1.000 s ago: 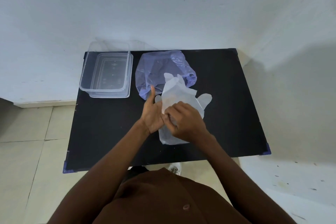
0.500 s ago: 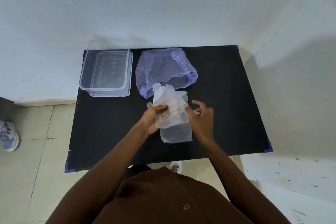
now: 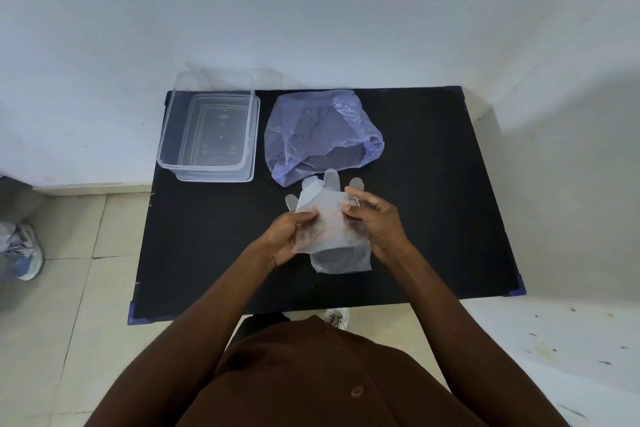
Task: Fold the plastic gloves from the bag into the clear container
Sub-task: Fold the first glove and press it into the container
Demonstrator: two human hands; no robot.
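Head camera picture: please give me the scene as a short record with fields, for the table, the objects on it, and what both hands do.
surface: black rectangular table, against a white wall
container: clear rectangular plastic container, far left corner, nothing inside
bag: crumpled translucent purple plastic bag, right of the container, mouth facing the person
gloves: thin clear plastic gloves, between both hands, fingers pointing at the bag
left hand: grips the gloves' left edge
right hand: pinches the right edge
task state: no gloves in the container yet
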